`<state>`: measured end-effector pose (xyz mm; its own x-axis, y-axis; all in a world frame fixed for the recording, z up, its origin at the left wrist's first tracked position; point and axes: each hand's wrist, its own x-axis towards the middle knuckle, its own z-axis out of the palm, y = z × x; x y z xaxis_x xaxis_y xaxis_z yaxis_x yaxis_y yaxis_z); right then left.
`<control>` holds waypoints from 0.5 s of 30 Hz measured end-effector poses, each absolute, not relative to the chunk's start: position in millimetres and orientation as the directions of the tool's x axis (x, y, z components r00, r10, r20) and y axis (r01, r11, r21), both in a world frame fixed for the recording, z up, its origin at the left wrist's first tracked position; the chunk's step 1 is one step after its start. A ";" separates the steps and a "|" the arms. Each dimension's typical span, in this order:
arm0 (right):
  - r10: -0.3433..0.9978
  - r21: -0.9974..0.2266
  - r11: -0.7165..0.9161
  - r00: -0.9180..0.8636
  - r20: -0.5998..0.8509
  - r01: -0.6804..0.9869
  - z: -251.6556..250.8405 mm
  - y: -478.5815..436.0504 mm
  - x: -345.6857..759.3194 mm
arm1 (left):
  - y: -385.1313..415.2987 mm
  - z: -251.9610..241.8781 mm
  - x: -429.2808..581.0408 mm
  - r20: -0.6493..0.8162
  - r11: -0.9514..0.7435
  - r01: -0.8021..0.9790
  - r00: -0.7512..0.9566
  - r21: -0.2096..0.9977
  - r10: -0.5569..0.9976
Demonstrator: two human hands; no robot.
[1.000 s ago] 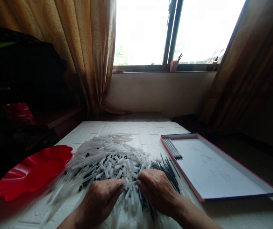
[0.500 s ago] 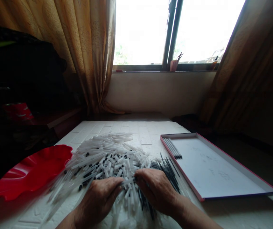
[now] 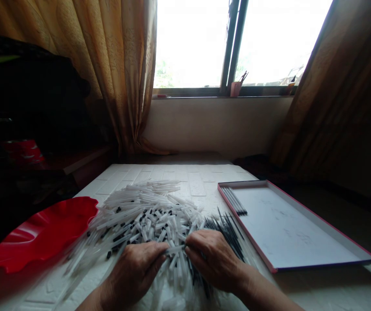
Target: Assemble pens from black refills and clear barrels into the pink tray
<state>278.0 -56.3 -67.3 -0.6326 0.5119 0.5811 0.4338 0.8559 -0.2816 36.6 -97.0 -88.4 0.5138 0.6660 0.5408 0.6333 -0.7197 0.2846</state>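
Observation:
Between my two hands, above the pile, is a short translucent tube [image 3: 175, 249]. My left hand [image 3: 136, 268] pinches its left end between thumb and fingers. At the other end, my right hand [image 3: 213, 259] is closed on a small dark part that meets the tube; its shape is mostly hidden by the fingers. Under and beyond the hands lies a heap of clear plastic barrels [image 3: 140, 194], with short translucent caps [image 3: 162, 224] and small black plugs among them. Thin dark rods [image 3: 227, 233] lie beside my right hand.
A red wavy-edged bowl [image 3: 47, 233] stands at the left of the white table [image 3: 198, 177]. On the right, a shallow pink-edged tray [image 3: 289, 229] holds several assembled pens [image 3: 234, 201] in its far left corner. Behind are curtains and a window.
My right hand has shifted very slightly to the right, and a little more of the translucent tube shows between the hands. Otherwise the scene looks the same.

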 end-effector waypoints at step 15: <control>0.650 -0.478 0.759 -0.551 0.523 0.441 -67.1 -53.6 280.6 | -92.0 -92.7 28.8 0.644 -0.654 0.677 0.339 0.339 0.685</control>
<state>280.6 -53.6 -67.1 -0.5513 0.6498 0.5233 0.4412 0.7594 -0.4783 28.8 -92.0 -92.7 0.3394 0.6853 0.6443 0.6766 -0.6537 0.3389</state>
